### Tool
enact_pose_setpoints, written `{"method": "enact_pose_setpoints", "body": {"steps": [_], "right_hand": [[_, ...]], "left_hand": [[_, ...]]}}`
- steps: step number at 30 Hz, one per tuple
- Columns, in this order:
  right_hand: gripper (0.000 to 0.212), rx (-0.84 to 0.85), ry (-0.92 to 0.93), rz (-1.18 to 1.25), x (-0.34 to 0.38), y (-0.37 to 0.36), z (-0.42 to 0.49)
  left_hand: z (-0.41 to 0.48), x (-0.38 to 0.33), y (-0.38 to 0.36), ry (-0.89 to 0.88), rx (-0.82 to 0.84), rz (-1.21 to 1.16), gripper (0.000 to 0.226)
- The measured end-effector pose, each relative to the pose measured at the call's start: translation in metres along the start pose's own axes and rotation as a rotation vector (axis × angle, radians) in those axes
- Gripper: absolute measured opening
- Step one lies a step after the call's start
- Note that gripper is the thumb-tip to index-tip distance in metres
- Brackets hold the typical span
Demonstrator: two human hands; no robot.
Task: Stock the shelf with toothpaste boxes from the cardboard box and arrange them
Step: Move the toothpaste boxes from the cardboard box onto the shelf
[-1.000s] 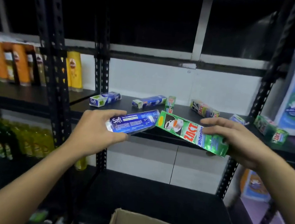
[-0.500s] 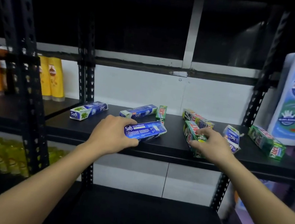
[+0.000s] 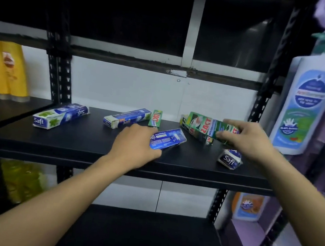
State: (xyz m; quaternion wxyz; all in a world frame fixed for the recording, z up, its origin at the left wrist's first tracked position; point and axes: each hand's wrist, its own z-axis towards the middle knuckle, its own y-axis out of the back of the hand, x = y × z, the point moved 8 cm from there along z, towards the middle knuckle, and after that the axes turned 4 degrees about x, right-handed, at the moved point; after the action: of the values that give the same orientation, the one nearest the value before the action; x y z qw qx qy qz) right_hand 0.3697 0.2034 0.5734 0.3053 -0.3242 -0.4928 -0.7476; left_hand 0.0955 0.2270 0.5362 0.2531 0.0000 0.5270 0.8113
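My left hand [image 3: 135,144] grips a blue Safi toothpaste box [image 3: 169,138] low over the black shelf [image 3: 86,144], near its middle. My right hand [image 3: 244,140] holds a green Zact box [image 3: 204,124] tilted on top of another box [image 3: 200,136] at the right rear. Two more blue Safi boxes [image 3: 60,115] [image 3: 126,117] and a narrow green Zact box [image 3: 155,118] lie toward the back. A crumpled Safi box [image 3: 229,161] sits under my right wrist. The cardboard box is out of view.
Yellow bottles [image 3: 5,70] stand on the neighbouring shelf at left. A large white bottle [image 3: 304,110] hangs at the right by the black upright post [image 3: 261,101]. A lower shelf [image 3: 140,235] lies below, with yellow bottles [image 3: 21,181] at lower left.
Both hands carried their boxes from in front of the shelf onto it. The right hand then lifted the green Zact box onto the box behind. The view moved closer and the cardboard box dropped out of sight.
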Motion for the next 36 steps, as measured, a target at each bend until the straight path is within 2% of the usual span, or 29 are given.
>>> {"method": "enact_pose_setpoints", "body": {"steps": [4,9,13,16,17,21,24,26,29,33,36], "right_hand": [[0.058,-0.136,0.008,-0.067,-0.008,0.039,0.019],[0.058,-0.228,-0.082,-0.166,-0.050,0.055,0.063],[0.058,-0.239,-0.123,-0.232,-0.073,0.052,0.099],[0.057,-0.229,-0.103,-0.325,-0.077,0.045,0.123],[0.057,-0.207,-0.090,-0.333,-0.079,0.040,0.130],[0.055,-0.084,-0.053,-0.335,-0.093,0.022,0.162],[0.046,0.026,-0.050,-0.256,-0.103,0.016,0.179],[0.044,0.062,-0.063,-0.308,-0.113,0.017,0.189],[0.045,-0.012,-0.073,-0.638,-0.123,0.023,0.199],[0.033,-0.145,-0.066,-0.661,-0.130,0.032,0.206],[0.023,-0.084,-0.098,-0.659,-0.137,0.025,0.210]], "left_hand": [[0.026,-0.009,-0.034,0.084,0.018,-0.037,0.032],[0.056,-0.016,-0.062,0.128,0.043,-0.165,0.043],[0.071,-0.015,-0.086,0.129,0.172,-0.516,0.035],[0.078,-0.004,-0.096,0.196,0.179,-0.749,0.054],[0.079,0.000,-0.096,0.205,0.166,-0.784,0.053],[0.080,0.001,-0.098,0.188,0.176,-0.807,0.028],[0.079,0.000,-0.100,0.167,0.169,-0.787,0.027],[0.080,0.001,-0.099,0.168,0.163,-0.780,0.030],[0.080,0.001,-0.101,0.167,0.172,-0.769,0.033],[0.080,0.001,-0.100,0.170,0.170,-0.764,0.034],[0.080,0.000,-0.100,0.171,0.168,-0.748,0.035]]}}
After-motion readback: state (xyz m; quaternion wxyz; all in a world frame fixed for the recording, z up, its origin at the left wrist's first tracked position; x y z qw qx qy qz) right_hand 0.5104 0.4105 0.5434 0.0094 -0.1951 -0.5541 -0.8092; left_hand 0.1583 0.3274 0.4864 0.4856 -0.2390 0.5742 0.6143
